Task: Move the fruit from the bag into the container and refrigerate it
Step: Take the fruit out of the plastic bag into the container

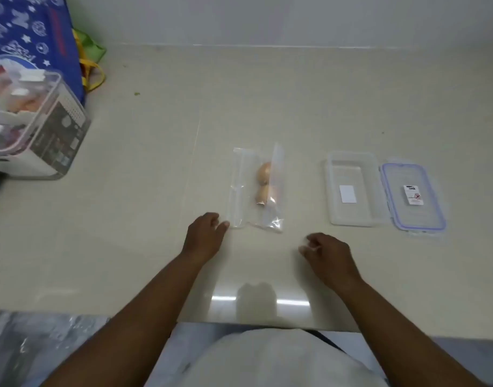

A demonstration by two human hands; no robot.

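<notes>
Nearest me, both forearms reach out over the pale worktop (128,191). My left hand (204,237) rests palm down, fingers (222,225) loosely curled and holding nothing; the tips sit just beside the near left corner of the bag (256,188), and I cannot tell whether they touch the plastic. My right hand (327,254) hovers or rests near the worktop, its fingers (309,247) half curled inward with thumb and forefinger close together, also empty, and clear of the bag.

Just beyond the left fingers and ahead-left of the right ones lies the clear plastic bag, flat on the worktop, long axis running away from me. Inside it the fruit (264,184) shows as two brownish-orange pieces, one behind the other; the kind is too blurred to name.

Ahead and to the right of the right fingers sits the clear container (351,188), open, with a white label on its floor. Its lid (413,196), blue-edged with a small sticker, lies flat, touching or nearly touching the container's right side.

Far left of the left fingers stands a large lidded plastic box (35,121) with blurred contents. Behind it leans a blue patterned bag (30,26), with a green and yellow bag (90,54) tucked beside that against the wall.
</notes>
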